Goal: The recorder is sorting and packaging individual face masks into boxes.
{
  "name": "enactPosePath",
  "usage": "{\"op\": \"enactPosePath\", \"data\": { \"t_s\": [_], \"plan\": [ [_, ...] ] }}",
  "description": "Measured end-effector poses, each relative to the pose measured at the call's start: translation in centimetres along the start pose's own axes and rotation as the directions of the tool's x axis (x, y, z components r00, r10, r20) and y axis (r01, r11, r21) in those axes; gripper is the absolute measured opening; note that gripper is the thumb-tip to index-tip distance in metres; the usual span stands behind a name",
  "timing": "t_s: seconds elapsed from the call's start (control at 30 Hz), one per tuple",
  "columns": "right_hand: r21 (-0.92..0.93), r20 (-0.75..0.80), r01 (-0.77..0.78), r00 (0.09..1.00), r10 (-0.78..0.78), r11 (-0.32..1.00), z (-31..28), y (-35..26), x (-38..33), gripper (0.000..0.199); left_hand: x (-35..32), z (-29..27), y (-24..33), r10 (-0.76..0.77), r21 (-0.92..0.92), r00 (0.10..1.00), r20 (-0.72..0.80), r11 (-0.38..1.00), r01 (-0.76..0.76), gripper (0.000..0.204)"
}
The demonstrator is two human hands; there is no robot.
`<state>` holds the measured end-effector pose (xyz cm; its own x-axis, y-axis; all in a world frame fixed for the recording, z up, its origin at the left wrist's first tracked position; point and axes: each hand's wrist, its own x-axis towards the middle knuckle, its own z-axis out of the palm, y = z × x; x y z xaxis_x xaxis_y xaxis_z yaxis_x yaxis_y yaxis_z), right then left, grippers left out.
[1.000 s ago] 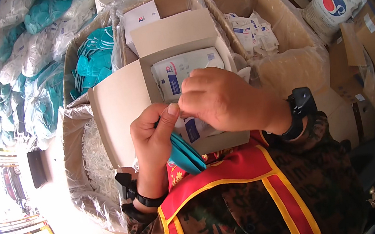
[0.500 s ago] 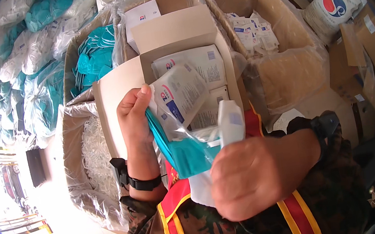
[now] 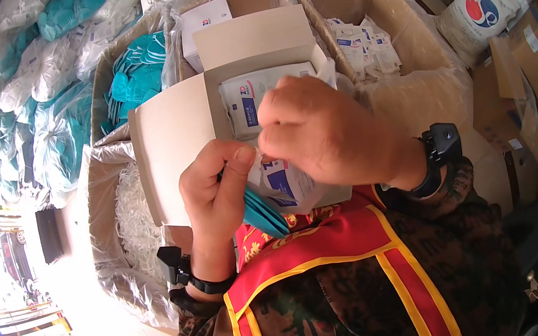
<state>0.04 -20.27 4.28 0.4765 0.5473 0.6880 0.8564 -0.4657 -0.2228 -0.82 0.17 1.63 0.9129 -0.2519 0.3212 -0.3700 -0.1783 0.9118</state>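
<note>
My left hand (image 3: 216,192) is closed, its thumb and fingers pinching the edge of a clear printed plastic bag (image 3: 283,185). Folded teal fabric pieces (image 3: 263,215) stick out below that hand, against the bag; whether they lie inside it is unclear. My right hand (image 3: 328,129) is closed too, its fingertips meeting the left thumb at the bag's upper edge. Both hands are over the near part of an open white carton (image 3: 178,146). Inside the carton lies a printed white packet (image 3: 243,108), partly covered by my right hand.
Plastic-lined boxes surround the carton: one with teal pieces (image 3: 138,76), one with pale strips (image 3: 134,220), one with small white packets (image 3: 365,46). A smaller white box (image 3: 204,23) stands behind. Filled bags (image 3: 66,126) pile up at left; a white sack (image 3: 479,8) stands at right.
My right hand has risen from low at the front to the bag's edge beside my left hand. The white packet near it no longer shows. My left hand has moved slightly down and right.
</note>
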Motion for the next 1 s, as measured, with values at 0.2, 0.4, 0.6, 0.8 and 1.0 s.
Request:
{"op": "enactPosePath", "data": {
  "t_s": [0.2,0.4,0.6,0.8,1.0],
  "plan": [
    [-0.166,0.012,0.049,0.999,-0.047,0.985,0.2,-2.1,-0.2,0.011,-0.4,1.0,-0.7,-0.238,-0.403,0.971,0.006,0.889,0.220,0.015],
    [-0.082,0.024,0.012,1.000,-0.010,0.997,-0.4,-1.9,-0.4,0.011,0.1,0.8,-1.0,-0.176,-0.395,0.984,0.038,0.902,0.177,0.012],
    [0.264,0.068,-0.228,0.974,0.218,0.937,-0.3,-0.4,-0.2,0.014,0.7,-1.1,1.0,-0.082,-0.185,0.991,0.103,0.978,0.100,0.010],
    [0.228,0.139,-0.270,0.960,0.243,0.936,0.1,-0.3,0.0,0.013,0.5,-1.1,1.3,0.144,0.161,0.987,0.077,0.975,-0.154,0.004],
    [0.034,0.053,-0.030,0.998,0.028,0.999,0.1,-0.9,0.5,0.014,-0.3,-0.2,0.7,-0.037,-0.197,0.998,-0.042,0.980,0.028,0.002]
  ]
}}
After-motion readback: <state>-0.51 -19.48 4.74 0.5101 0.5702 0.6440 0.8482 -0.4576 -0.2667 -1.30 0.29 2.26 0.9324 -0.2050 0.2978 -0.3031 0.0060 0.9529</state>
